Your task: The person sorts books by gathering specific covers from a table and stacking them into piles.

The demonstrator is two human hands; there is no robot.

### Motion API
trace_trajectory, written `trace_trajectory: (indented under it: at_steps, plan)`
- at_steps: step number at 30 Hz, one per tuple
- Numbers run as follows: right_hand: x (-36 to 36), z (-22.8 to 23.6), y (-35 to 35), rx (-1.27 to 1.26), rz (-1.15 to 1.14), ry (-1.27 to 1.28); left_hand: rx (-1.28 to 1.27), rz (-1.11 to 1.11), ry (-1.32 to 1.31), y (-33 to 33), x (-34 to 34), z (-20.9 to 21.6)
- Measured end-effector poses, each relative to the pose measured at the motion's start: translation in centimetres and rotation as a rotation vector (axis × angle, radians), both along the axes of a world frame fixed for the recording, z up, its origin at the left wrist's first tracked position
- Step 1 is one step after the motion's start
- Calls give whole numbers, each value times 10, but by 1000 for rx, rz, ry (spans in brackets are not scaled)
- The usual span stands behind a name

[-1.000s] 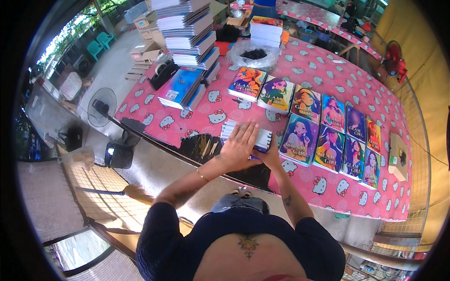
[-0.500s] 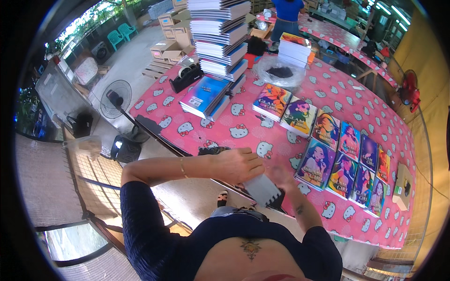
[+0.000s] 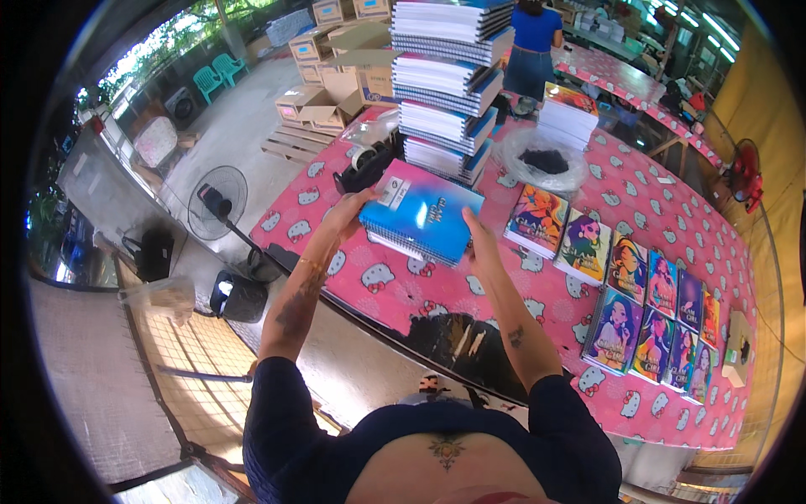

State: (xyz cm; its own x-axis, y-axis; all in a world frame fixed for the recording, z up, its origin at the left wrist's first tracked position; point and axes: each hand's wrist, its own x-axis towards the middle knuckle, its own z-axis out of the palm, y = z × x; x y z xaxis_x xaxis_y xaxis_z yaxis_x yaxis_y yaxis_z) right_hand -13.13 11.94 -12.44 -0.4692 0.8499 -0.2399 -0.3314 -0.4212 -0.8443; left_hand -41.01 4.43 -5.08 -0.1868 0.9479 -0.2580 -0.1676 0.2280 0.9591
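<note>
Both my hands grip a small stack of spiral notebooks [image 3: 420, 214], topped by a blue and pink cover with a white label. My left hand [image 3: 348, 216] is closed on its left end, and my right hand [image 3: 478, 239] on the right end, thumb on top. The stack is over the near part of the table, just in front of a tall tower of spiral notebooks [image 3: 449, 84]; whether it rests on the table I cannot tell. Rows of colourful illustrated notebooks [image 3: 617, 328] lie to the right of my right arm.
A black tape dispenser [image 3: 365, 168] stands left of the tower. Behind the notebook rows are a roll of clear plastic [image 3: 546, 160] and another notebook pile [image 3: 567, 118]. The pink patterned tablecloth [image 3: 537, 386] is torn at the near edge. A standing fan [image 3: 217, 202] is at left.
My hands have moved from the near table edge, where they held a small grey-white notebook, up and apart to the two ends of the blue notebook stack. The view has turned left.
</note>
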Motion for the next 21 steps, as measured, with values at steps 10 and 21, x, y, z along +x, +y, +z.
trace_trajectory:
  at_steps: [10,21]
  plan:
    - [-69,-28,54,-54,-129,-251,-126,122,-31,75,-59,-79]
    - [11,-34,19,29,-277,-255,474,621,600,65,-50,-88]
